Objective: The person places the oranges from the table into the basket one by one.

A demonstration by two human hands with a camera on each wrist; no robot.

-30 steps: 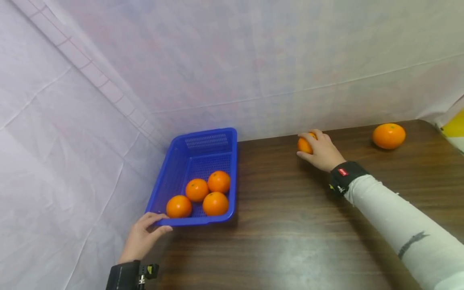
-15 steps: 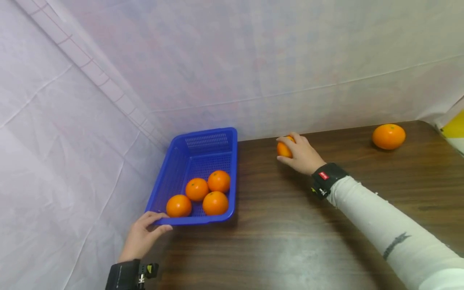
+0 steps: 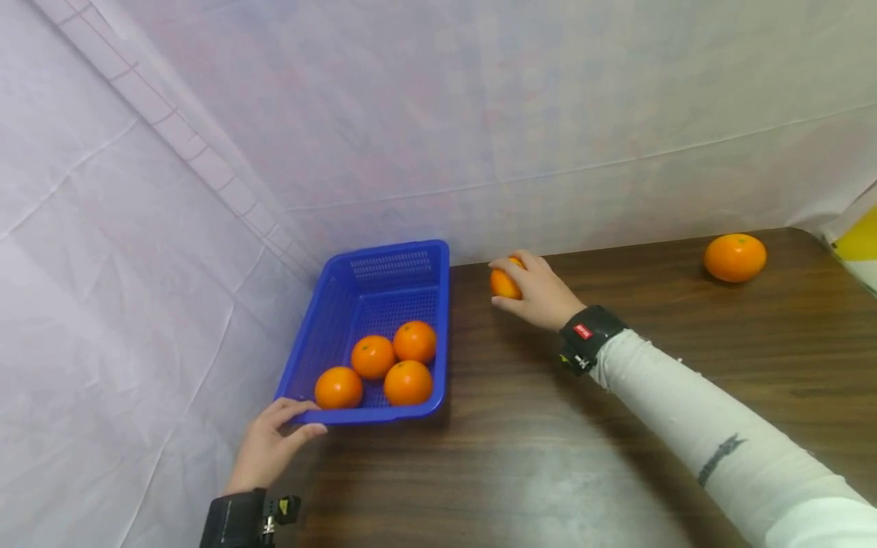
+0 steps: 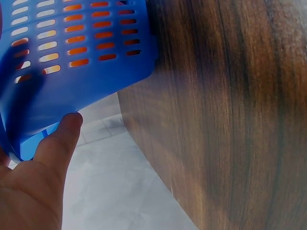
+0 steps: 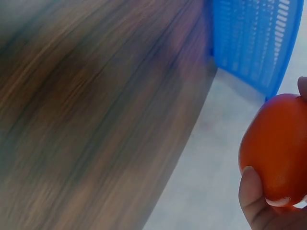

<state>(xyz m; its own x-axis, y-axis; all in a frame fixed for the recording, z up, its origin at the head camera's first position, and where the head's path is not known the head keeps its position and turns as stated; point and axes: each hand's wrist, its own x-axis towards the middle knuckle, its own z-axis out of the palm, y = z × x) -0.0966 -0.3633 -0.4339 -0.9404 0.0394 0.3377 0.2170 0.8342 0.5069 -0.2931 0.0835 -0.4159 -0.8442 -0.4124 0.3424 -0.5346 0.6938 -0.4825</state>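
Observation:
My right hand [image 3: 537,293] grips an orange [image 3: 505,283] between thumb and fingers, a short way right of the blue plastic basket [image 3: 444,320]. In the right wrist view the held orange [image 5: 276,148] appears large, with the basket's slotted side [image 5: 252,43] beyond it. At the basket's near left corner, my left hand [image 3: 263,449] pinches the rim, thumb outside and fingers over the edge. The left wrist view has the thumb [image 4: 60,143] against the basket wall [image 4: 96,81]. Several oranges [image 3: 373,358] lie in the near half of the basket.
Another orange [image 3: 735,257] sits at the far right of the brown wooden table [image 3: 521,457]. White cloth [image 3: 548,114] hangs behind the table and along its left side. Something yellow [image 3: 859,236] shows at the right edge.
My right hand has carried the orange leftward along the back of the table, closer to the basket. The left hand stays on the basket rim.

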